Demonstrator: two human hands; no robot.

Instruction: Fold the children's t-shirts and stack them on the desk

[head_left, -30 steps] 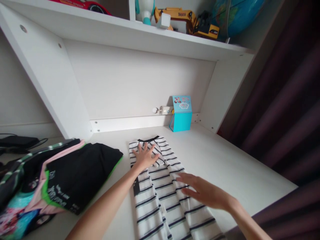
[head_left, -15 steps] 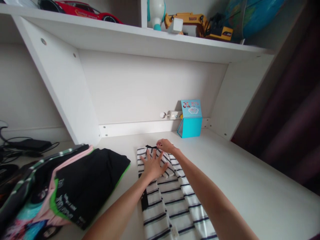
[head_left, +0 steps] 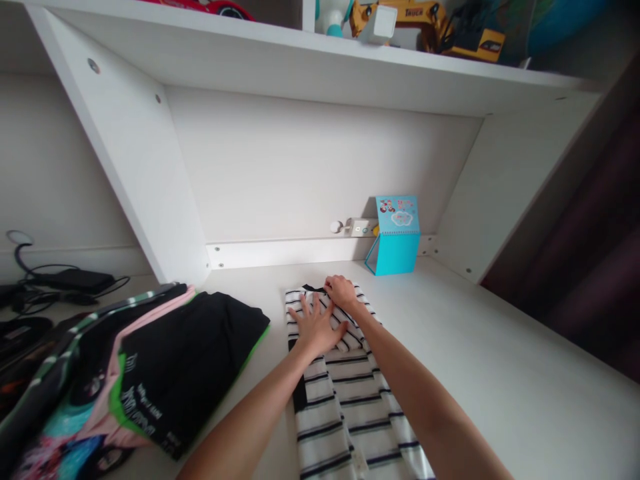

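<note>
**Head view: two hands on a striped garment – slip risks and item count**

Head view, starting at the fingers. The left hand lies flat with fingers spread, palm pressing down on the striped shirt; it grips nothing. The right hand rests at the shirt's far end, by the dark collar edge, with fingers curled downward onto the cloth. Whether they pinch the fabric or only press on it cannot be determined here.

The shirt lies lengthwise on the white desk, folded into a narrow strip, its near end running out of the bottom of the frame.

Probable faults:
- The desk surface looks smooth. A sideways push by either palm is likely to slide the whole strip rather than flatten it.
- The near end appears to overhang the desk edge. Its weight could drag the folded layers apart if palm pressure is released.
- Uneven pressure between the two hands may skew the fold and offset the stripes.

Count:
- Hands: two, both of one person.
- Striped shirts: one.
- Clothes pile, left of the shirt and apart from it: one; the number of garments in it is not resolvable.
- Blue box, at the back wall: one.
- Yellow toy excavator, on the shelf above: one.
- Cables, far left: a cluster, count unclear.
</note>
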